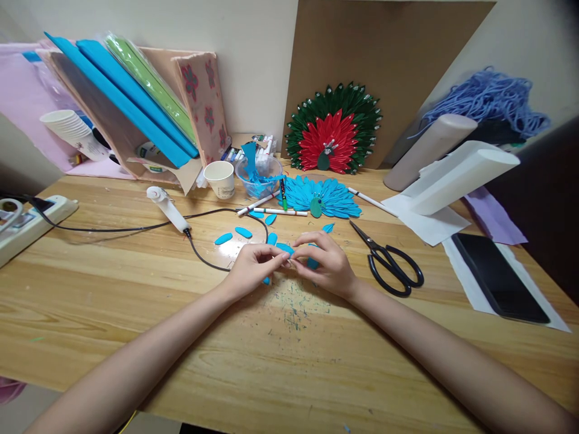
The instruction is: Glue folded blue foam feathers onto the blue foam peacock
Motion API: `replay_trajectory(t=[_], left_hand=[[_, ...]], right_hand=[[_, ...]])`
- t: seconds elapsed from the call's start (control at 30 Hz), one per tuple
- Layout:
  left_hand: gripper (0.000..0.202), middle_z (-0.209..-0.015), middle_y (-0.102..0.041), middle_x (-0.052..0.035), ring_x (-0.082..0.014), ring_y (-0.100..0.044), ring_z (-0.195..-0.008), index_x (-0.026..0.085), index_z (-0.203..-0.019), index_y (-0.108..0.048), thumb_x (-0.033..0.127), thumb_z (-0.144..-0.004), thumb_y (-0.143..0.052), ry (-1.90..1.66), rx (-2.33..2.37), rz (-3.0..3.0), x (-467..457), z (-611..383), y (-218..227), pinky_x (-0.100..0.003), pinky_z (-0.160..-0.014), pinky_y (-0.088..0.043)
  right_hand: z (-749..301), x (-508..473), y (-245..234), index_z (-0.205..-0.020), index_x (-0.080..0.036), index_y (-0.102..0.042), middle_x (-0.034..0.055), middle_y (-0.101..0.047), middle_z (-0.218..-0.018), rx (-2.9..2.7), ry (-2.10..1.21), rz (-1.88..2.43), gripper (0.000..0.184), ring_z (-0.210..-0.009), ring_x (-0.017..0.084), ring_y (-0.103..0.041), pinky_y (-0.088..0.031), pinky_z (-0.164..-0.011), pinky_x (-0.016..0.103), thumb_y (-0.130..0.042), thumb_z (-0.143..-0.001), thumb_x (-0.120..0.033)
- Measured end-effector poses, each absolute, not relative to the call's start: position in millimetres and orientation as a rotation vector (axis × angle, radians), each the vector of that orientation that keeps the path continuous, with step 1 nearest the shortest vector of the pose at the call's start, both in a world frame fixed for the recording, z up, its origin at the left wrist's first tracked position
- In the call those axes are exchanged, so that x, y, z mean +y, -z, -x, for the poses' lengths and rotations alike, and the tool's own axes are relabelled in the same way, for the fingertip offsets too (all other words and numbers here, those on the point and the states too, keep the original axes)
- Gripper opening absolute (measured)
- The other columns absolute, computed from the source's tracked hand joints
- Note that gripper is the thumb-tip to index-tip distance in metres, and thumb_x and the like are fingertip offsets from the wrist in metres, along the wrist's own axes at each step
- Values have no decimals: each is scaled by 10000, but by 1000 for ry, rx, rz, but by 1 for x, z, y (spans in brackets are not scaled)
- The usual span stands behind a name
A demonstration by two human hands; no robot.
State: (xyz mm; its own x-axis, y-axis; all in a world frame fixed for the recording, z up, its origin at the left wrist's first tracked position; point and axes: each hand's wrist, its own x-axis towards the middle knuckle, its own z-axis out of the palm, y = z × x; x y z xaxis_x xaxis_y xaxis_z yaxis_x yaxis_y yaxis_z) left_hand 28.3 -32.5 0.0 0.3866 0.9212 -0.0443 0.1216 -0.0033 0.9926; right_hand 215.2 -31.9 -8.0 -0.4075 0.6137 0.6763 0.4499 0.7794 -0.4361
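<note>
My left hand (pixel 256 268) and my right hand (pixel 328 262) meet over the table, thumbs and fingers closed in a pinch. Between their fingertips shows a small blue petal (pixel 284 248), partly covered by the fingers. More blue petals lie around the hands, one (pixel 223 239) to the left and another (pixel 243 232) beside it. Part of a blue piece (pixel 312 258) shows under my right hand. Black-handled scissors (pixel 391 265) rest to the right of that hand. Beyond the hands lies a blue fan-shaped peacock (pixel 339 199) with a green body.
A white glue gun (pixel 167 211) with a black cord lies left. Behind are a paper cup (pixel 219 179), a clear bowl (pixel 257 188) of blue scraps, markers (pixel 287 211) and a red-green peacock (pixel 330 135). A phone (pixel 500 277) and white roll (pixel 465 178) are right, a power strip (pixel 40 226) far left.
</note>
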Motion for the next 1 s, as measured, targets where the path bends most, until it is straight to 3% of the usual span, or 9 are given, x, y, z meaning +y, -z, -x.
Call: replay_trajectory(t=[0.2,0.47,1.0], left_hand=[[249,-731,-706,-56,-112,-585,-621,127,-751,-715,342,-800,-599,-842,1047,-1544,-33,-30,-2,-200,-566,-432],[244,-645,-651,-34,-70,-415,-497,126,-790,-719,333,-801,-590,-860,1130,-1775,-36,-30,4,-193,-463,-311],[214,-579,-605,-11,-76,-429,-508,121,-725,-697,287,-783,-575,-786,1198,-1881,-36,-30,5,-187,-475,-310]], right_hand=[[-213,-31,7,-795,-199,-585,36,-625,-800,-1986,-505,825,62,-769,163,-579,-469,-690,309,-627,-773,-159],[-214,-30,7,-787,-199,-593,32,-621,-777,-1975,-609,839,65,-747,160,-576,-470,-681,305,-618,-768,-142],[-215,-31,11,-759,-193,-551,0,-599,-733,-1914,-760,975,116,-669,128,-571,-449,-618,250,-637,-708,-135]])
